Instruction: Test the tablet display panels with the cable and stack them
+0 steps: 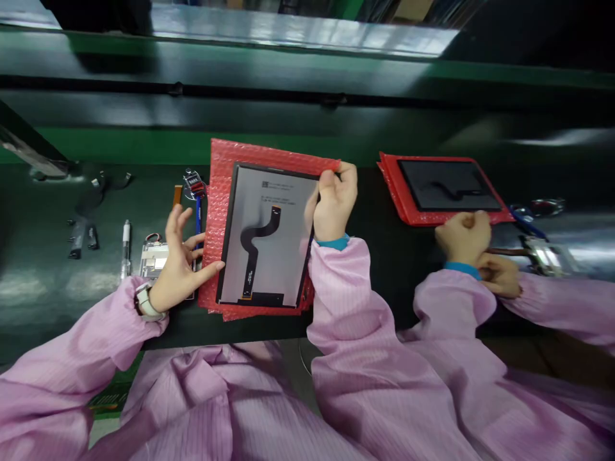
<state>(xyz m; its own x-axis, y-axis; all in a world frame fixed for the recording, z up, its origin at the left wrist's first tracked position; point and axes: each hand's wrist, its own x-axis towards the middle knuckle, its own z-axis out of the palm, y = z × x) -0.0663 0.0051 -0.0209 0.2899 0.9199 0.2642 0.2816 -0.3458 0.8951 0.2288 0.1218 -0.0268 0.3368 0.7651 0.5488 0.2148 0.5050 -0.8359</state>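
An LCD screen panel [293, 237], grey back up with a black ribbon cable [248, 243], lies tilted on a red bubble-wrap bag [216, 211]. My right hand [334, 202] is closed on the bag's upper right corner, beside the panel's right edge. On the other side is my left hand [180, 262], its fingers spread. Its thumb reaches the panel's lower left edge and its fingertips are by the bag's left edge. More red bubble wrap shows under the bag.
Left on the dark bench [43, 224] are a white pen [125, 246], a small circuit module [152, 259], a blue strap-like part [198, 214] and several black cables [86, 211]. At right, a co-worker's hands [468, 243] are near another screen panel [446, 182] on red bubble wrap.
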